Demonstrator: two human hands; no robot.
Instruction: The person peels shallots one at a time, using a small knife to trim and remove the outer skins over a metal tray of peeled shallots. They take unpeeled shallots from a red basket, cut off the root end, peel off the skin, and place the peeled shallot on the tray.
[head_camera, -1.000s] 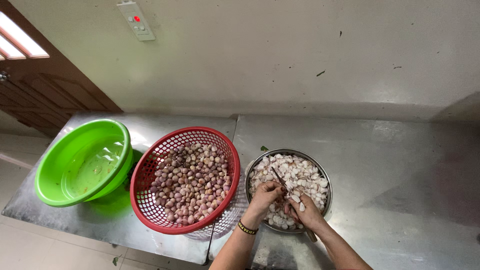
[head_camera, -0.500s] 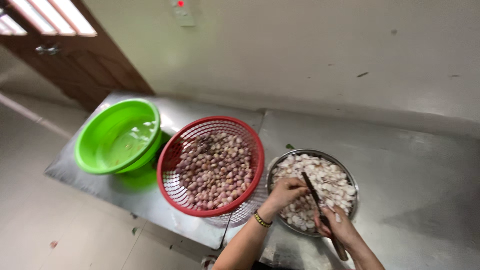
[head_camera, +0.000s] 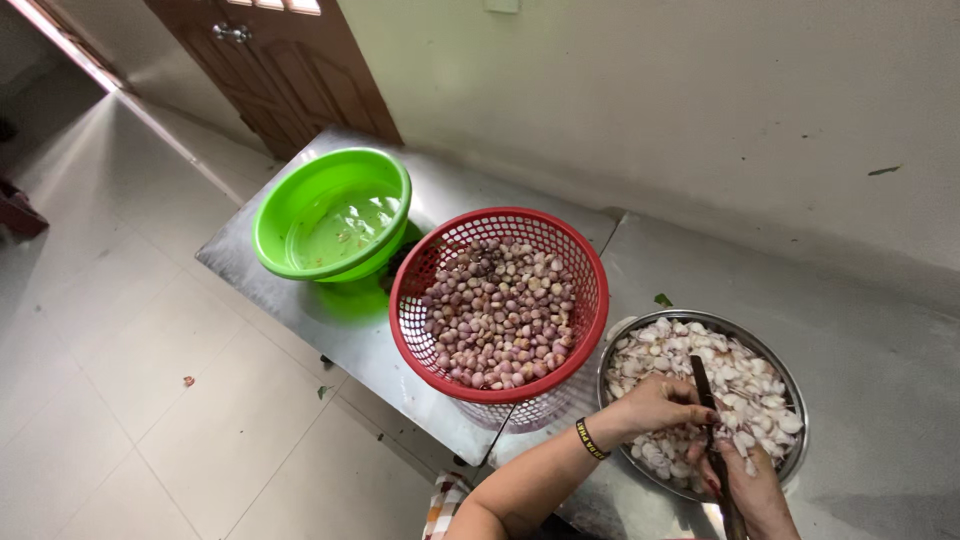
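Observation:
A round metal bowl (head_camera: 790, 385) at the lower right is full of pale peeled and sliced shallots (head_camera: 735, 375). My left hand (head_camera: 658, 402) rests over the bowl with its fingers curled; whether it holds a piece I cannot tell. My right hand (head_camera: 752, 490) is closed on a dark-bladed knife (head_camera: 704, 392) whose blade points up over the bowl, right beside the left fingertips. A black and yellow band is on my left wrist. A red mesh basket (head_camera: 590, 275) of unpeeled purple shallots stands just left of the bowl.
A green plastic basin (head_camera: 285, 215) with a little water and scraps sits at the far left of the steel table (head_camera: 330, 310). A second steel surface (head_camera: 880, 330) runs right along the wall. Tiled floor and a wooden door (head_camera: 290, 70) lie to the left.
The camera has swung left and down, so more floor shows. My hands stay over the metal bowl, and the knife has moved lower right with my right hand.

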